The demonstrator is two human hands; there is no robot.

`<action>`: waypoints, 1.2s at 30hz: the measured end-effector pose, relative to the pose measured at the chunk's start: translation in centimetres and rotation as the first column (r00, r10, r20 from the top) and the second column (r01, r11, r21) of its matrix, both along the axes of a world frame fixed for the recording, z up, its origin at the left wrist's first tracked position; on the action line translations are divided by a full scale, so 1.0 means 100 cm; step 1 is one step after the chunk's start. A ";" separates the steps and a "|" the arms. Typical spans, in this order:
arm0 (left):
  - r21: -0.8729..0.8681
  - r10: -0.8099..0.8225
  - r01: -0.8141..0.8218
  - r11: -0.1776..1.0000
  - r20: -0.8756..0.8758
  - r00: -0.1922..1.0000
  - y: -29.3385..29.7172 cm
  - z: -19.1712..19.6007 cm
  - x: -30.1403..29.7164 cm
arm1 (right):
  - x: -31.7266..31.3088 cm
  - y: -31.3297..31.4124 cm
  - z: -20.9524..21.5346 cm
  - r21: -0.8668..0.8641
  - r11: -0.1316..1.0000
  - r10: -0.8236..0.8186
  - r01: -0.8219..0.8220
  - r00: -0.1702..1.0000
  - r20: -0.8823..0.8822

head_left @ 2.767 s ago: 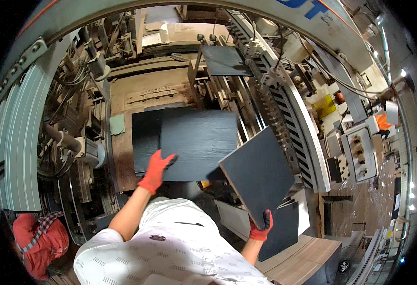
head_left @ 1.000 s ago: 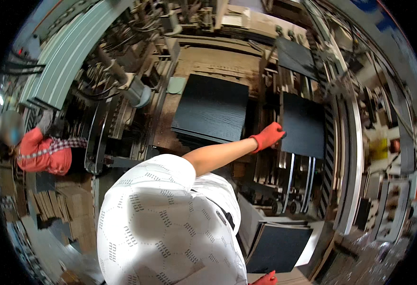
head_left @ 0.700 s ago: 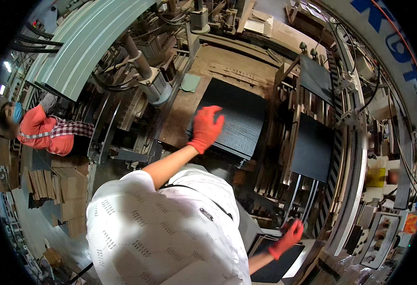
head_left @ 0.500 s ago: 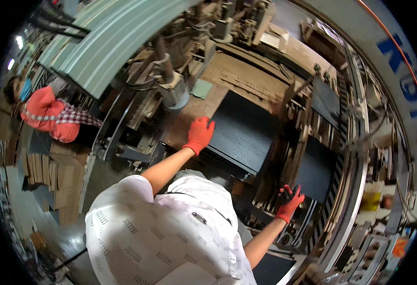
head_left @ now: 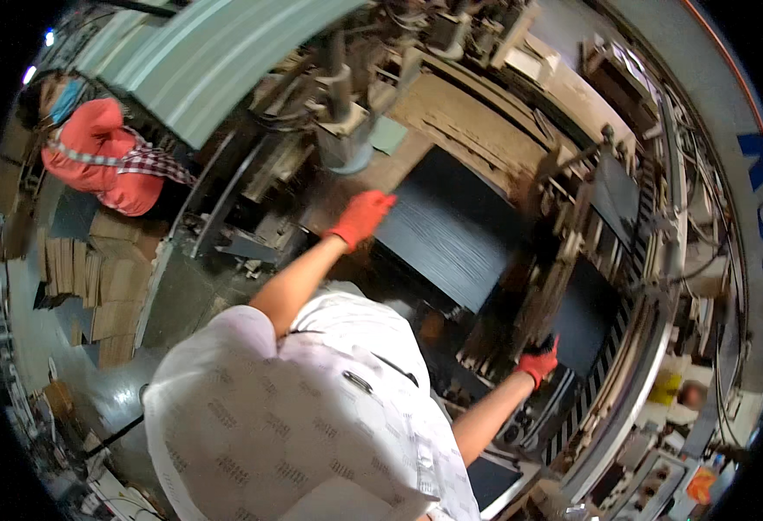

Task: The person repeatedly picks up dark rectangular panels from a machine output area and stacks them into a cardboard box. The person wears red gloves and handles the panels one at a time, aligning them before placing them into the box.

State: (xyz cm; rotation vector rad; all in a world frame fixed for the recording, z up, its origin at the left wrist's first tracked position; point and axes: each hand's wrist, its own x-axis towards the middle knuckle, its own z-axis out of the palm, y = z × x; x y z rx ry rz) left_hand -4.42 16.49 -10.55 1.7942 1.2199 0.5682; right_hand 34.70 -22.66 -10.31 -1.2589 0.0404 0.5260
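A flat stack of black sheets (head_left: 459,234) lies on the brown feed table of a large machine in front of me. My left hand (head_left: 361,217), in a red glove, rests flat against the stack's near left edge, fingers together. My right hand (head_left: 539,360), also red-gloved, reaches low to the right. Its fingers curl over the lower edge of another black sheet (head_left: 583,317) that stands tilted among the machine's rails. My white patterned shirt fills the lower middle and hides what is beneath it.
A person in a red shirt (head_left: 103,156) stands at the upper left by stacks of flat cardboard (head_left: 77,278) on the floor. A curved roller conveyor (head_left: 650,365) runs along the right. Machine rollers and brackets (head_left: 346,95) crowd the far side of the stack.
The view has swung left and down. My left hand moved from the right-hand sheets to the flat stack's left edge. My right hand came up from below and closed on the tilted sheet.
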 end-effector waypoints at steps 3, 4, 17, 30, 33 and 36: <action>0.014 -0.089 0.087 0.996 0.189 0.978 -0.005 -0.025 -0.034 | -0.019 0.048 0.079 -0.083 0.972 -0.232 0.221 0.958 -0.170; -0.342 0.053 0.081 0.936 0.364 0.930 -0.005 0.000 -0.044 | 0.005 0.027 0.022 -0.032 0.930 -0.358 0.366 0.923 0.140; -0.497 0.010 0.163 0.852 0.328 0.945 -0.019 0.066 -0.049 | -0.047 0.006 0.037 0.075 0.950 -0.294 0.304 0.948 -0.126; -0.479 -0.158 0.491 0.728 0.579 0.800 -0.142 0.105 0.154 | -0.267 -0.206 0.066 0.040 0.825 -0.565 0.564 0.825 0.006; -0.407 -0.136 0.474 0.781 0.630 0.764 -0.195 0.089 0.231 | -0.299 -0.232 0.086 0.132 0.781 -0.624 0.610 0.768 0.146; -0.454 -0.040 0.386 0.803 0.605 0.795 -0.229 0.042 0.304 | -0.342 -0.266 0.088 0.012 0.681 -0.727 0.732 0.674 0.133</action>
